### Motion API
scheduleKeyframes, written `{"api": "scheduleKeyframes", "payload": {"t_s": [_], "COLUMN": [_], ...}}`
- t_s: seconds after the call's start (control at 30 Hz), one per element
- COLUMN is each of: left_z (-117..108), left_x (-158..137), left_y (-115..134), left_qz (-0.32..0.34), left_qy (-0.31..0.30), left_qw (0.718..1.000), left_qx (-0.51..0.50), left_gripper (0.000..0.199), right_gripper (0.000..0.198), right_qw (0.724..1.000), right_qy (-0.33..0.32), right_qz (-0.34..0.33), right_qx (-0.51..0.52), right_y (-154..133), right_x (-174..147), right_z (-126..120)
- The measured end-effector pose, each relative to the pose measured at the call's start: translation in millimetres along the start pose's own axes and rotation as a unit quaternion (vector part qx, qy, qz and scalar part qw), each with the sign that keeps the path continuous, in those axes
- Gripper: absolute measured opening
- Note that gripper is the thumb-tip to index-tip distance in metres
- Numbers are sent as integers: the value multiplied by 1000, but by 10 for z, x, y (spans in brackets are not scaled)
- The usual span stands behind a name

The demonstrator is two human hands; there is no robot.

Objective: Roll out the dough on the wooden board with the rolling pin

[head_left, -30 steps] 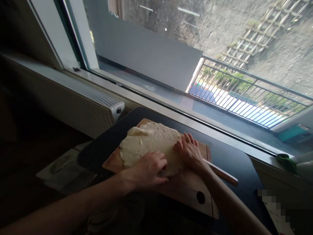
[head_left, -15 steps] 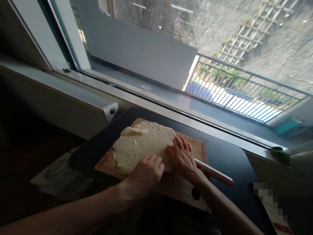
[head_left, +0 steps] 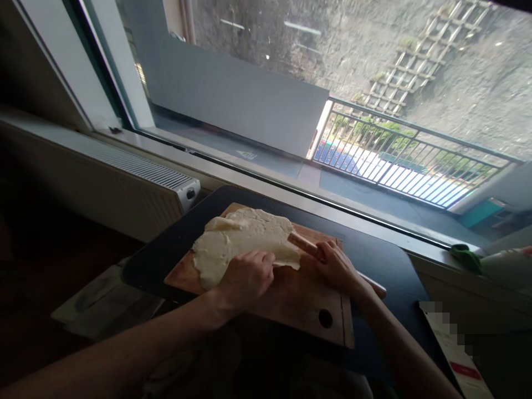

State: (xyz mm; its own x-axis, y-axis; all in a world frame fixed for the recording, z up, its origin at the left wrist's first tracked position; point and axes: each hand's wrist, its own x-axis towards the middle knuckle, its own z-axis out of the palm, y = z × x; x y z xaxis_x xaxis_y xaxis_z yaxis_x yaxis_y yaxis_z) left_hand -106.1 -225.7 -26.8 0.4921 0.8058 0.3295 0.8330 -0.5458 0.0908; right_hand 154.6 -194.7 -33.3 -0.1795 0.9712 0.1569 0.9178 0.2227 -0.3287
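Note:
A wide, uneven sheet of pale dough (head_left: 236,238) lies on a wooden cutting board (head_left: 291,299), with a folded flap at its far left. My left hand (head_left: 249,274) is closed, its fingers curled on the dough's near edge; the fingertips are hidden from me. My right hand (head_left: 336,263) grips a wooden rolling pin (head_left: 301,244) at the board's right side. The pin slants, its far end beside the right edge of the dough and its near end sticking out past my wrist.
The board sits on a dark table (head_left: 166,257) against a window sill (head_left: 257,180). A white radiator (head_left: 137,188) runs along the left. To the right are a green cloth-like item (head_left: 465,257) and a box-like thing with a red stripe (head_left: 463,368). Outside stands a railing (head_left: 394,152).
My right hand has gone from lying flat on the dough to gripping the rolling pin, now farther right. The pin's far end shows, and the dough's right part has drawn back. My left hand stays nearly put.

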Motion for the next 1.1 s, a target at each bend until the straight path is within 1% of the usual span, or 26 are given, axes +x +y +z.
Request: {"api": "scheduleKeyframes", "payload": {"t_s": [0.07,0.1,0.13,0.17,0.2,0.23,0.27,0.3,0.37,0.43,0.53,0.63,0.7,0.8,0.93,1.0,1.1], "left_z": [-15,-27,-40,-54,-66,-75,-80,-82,-74,-55,-12,28,32,-27,-182,-237,-268], "left_x": [40,59,76,89,98,104,104,100,71,13,-116,-226,-252,-212,-90,-41,-16], "left_y": [-40,-59,-74,-85,-91,-93,-91,-87,-85,-100,-147,-179,-183,-192,-265,-313,-369], "left_qz": [-10,-12,-12,-12,-14,-17,-18,-17,-9,6,12,17,23,10,-5,-13,-30], "left_qy": [21,28,32,34,35,35,33,32,30,19,-16,-46,-54,-41,3,24,48], "left_qw": [1000,1000,999,999,999,999,999,999,999,999,999,997,997,999,1000,1000,998], "left_qx": [4,7,11,13,15,16,17,18,23,31,51,53,43,26,-2,-14,-32], "left_gripper": [19,21,23,24,25,26,26,26,25,23,17,14,15,18,24,26,26], "right_gripper": [30,30,31,30,30,32,34,36,34,25,21,24,24,22,20,19,17], "right_qw": [993,981,960,932,901,875,861,857,865,877,887,890,889,890,896,899,904], "right_qy": [-15,-42,-81,-128,-169,-194,-193,-173,-111,-65,-50,-52,-59,-79,-101,-92,-57], "right_qz": [87,128,161,183,196,205,214,223,234,233,221,228,236,239,244,250,261], "right_qx": [76,141,213,285,348,394,420,431,431,416,402,391,388,380,357,348,333], "right_y": [-25,-58,-103,-156,-214,-273,-330,-383,-465,-509,-501,-451,-436,-471,-589,-657,-744], "right_x": [55,97,142,186,230,275,322,372,469,539,555,506,481,469,468,478,521], "right_z": [-82,-122,-154,-172,-174,-156,-121,-71,49,159,244,247,230,188,116,105,143]}}
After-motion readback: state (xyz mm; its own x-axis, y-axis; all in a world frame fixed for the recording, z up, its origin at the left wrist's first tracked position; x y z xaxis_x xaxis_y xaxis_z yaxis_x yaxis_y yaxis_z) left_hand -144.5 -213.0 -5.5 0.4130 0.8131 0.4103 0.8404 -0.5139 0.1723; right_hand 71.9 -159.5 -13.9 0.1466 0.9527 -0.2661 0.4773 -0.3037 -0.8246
